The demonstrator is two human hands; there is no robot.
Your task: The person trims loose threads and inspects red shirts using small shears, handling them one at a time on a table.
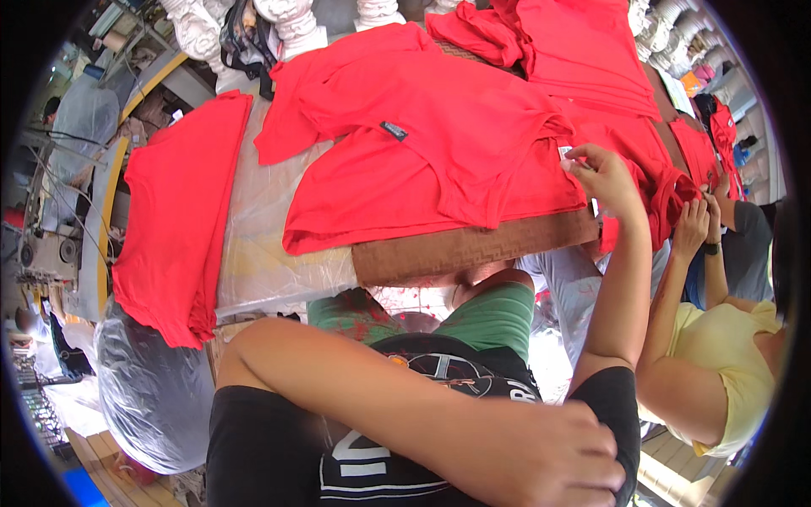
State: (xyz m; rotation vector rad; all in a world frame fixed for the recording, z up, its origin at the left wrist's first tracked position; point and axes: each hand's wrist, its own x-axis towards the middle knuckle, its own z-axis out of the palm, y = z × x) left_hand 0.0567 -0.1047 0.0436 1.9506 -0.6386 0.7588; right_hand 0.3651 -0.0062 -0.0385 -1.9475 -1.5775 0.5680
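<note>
Lying near the front edge of the desk, layered red garments are met at their right edge by the right hand, its grip drawn in beside a white label; whether anything is pinched cannot be told. The left hand is seen against the black sleeve, its grip unclear. Plastic sheeting is exposed toward a red stack; white balusters are ranged behind

Sewing machine and red garments show a workshop.
</note>
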